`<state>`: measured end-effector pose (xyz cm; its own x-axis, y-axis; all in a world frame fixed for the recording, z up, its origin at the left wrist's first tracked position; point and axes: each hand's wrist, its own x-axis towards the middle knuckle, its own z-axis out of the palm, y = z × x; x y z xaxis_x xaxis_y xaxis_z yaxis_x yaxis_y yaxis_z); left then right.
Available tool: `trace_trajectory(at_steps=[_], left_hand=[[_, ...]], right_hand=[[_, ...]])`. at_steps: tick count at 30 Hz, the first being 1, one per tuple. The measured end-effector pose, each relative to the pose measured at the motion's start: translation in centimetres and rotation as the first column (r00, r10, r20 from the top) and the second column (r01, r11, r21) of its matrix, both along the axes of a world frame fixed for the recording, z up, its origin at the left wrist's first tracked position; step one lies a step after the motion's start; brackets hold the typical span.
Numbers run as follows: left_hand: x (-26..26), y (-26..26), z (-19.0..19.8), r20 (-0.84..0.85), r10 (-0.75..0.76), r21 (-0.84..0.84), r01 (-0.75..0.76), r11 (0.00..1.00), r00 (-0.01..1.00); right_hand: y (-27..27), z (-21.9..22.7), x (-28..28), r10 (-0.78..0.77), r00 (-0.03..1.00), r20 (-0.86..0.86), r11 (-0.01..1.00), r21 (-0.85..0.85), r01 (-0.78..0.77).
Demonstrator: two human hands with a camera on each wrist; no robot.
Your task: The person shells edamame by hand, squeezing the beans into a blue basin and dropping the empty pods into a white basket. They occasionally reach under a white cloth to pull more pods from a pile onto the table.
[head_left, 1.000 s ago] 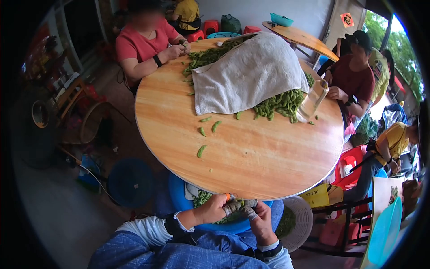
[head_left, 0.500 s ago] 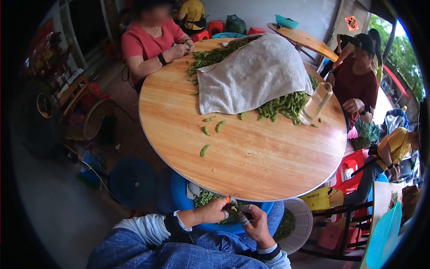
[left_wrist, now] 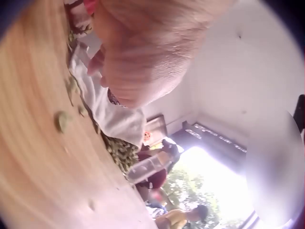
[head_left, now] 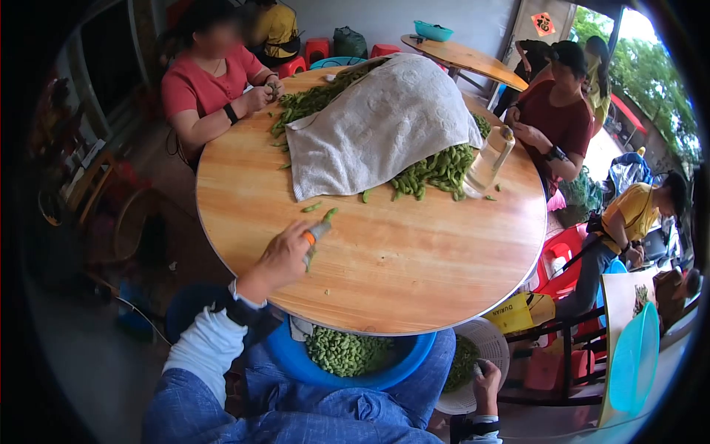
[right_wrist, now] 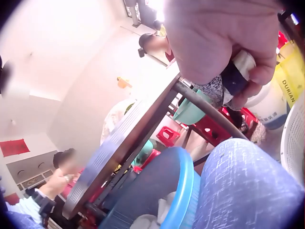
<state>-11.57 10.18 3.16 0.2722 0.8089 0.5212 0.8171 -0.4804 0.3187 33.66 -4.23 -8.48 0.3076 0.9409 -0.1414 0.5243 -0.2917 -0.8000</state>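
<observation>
Round and wooden, the table [head_left: 414, 274] fills the head view, a pale cloth [head_left: 377, 122] draped over heaped green pods [head_left: 447, 172], with a bottle [head_left: 488, 159] beside them. My left hand [head_left: 281, 255] is over the near left part, grip loosely spread, one wrapped finger [head_left: 319, 231] straight beside a loose pod [head_left: 330, 214]; whether they touch, I can't tell. Shelled beans [head_left: 344, 351] lie in the blue basin [head_left: 425, 351] below the edge. My right hand [head_left: 486, 385] is at the white basket [head_left: 497, 344]. From the left wrist, my hand hides its fingertips; scattered pods lie on the wood. From the right wrist, my fingers [right_wrist: 212, 88] curl inward above my knee [right_wrist: 243, 181]; whether that grip pinches anything, I can't tell.
</observation>
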Motion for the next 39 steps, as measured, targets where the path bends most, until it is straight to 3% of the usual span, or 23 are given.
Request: trace_trajectory(at_steps=[1, 4, 7, 10, 11, 12, 13, 15, 18, 20, 24, 28, 34, 39], left_hand=[[-1.4, 2.1, -1.3, -0.058, 0.077, 0.093, -0.072, 0.993, 0.995], [-3.8, 3.0, -2.3, -0.182, 0.008, -0.209, -0.046, 0.977, 0.983], [-4.1, 2.7, -2.2, -0.263, 0.06, -0.22, -0.121, 0.968, 0.963], [-2.6, 1.0, -0.8, -0.069, 0.185, -0.416, -0.197, 0.888, 0.98], [-1.9, 0.5, -1.4, 0.22, 0.209, -0.524, -0.065, 0.849, 0.953], [-0.9, -0.3, -2.4, 0.484, 0.256, -0.584, 0.091, 0.806, 0.837], [0.4, -1.2, -2.7, 0.696, 0.318, -0.59, 0.259, 0.765, 0.644], [3.9, -4.1, -0.9, 0.769, 0.376, -0.617, 0.448, 0.647, 0.516], [7.4, -7.0, -0.3, 0.804, 0.379, -0.591, 0.544, 0.596, 0.458], [8.6, -7.8, -0.6, 0.842, 0.296, -0.533, 0.605, 0.592, 0.451], [9.6, -8.6, 0.4, 0.787, 0.214, -0.575, 0.561, 0.596, 0.579], [9.7, -8.8, 0.9, 0.446, -0.104, -0.523, 0.353, 0.776, 0.889], [9.9, -9.0, 1.6, 0.296, -0.135, -0.527, 0.28, 0.803, 0.946], [9.9, -9.0, 1.1, 0.365, -0.164, -0.517, 0.347, 0.783, 0.916]], right_hand=[[0.2, -0.4, -1.0, 0.042, 0.997, -0.068, 0.998, 0.046, -0.039], [1.1, 2.7, -4.2, 0.108, 0.975, -0.197, 0.994, 0.035, -0.103], [1.9, 4.7, -6.3, 0.191, 0.961, -0.198, 0.982, 0.034, -0.188], [2.9, 6.4, -9.3, 0.28, 0.872, -0.401, 0.96, 0.132, -0.247], [3.3, 7.3, -10.6, 0.321, 0.829, -0.458, 0.947, 0.169, -0.273], [3.8, 8.0, -11.9, 0.36, 0.78, -0.512, 0.933, 0.205, -0.296], [4.2, 8.5, -13.0, 0.429, 0.696, -0.575, 0.903, 0.267, -0.336], [5.1, 10.0, -15.0, 0.48, 0.586, -0.652, 0.867, 0.253, -0.429], [5.8, 11.6, -17.5, 0.462, 0.47, -0.752, 0.85, 0.225, -0.476], [5.8, 11.6, -18.1, 0.459, 0.441, -0.771, 0.841, 0.216, -0.497], [5.4, 10.9, -17.9, 0.474, 0.441, -0.762, 0.83, 0.22, -0.512], [5.0, 10.9, -17.4, 0.439, 0.42, -0.794, 0.838, 0.194, -0.511], [5.0, 10.3, -17.5, 0.483, 0.456, -0.748, 0.828, 0.22, -0.516], [4.7, 9.8, -17.6, 0.533, 0.489, -0.691, 0.818, 0.273, -0.506]])
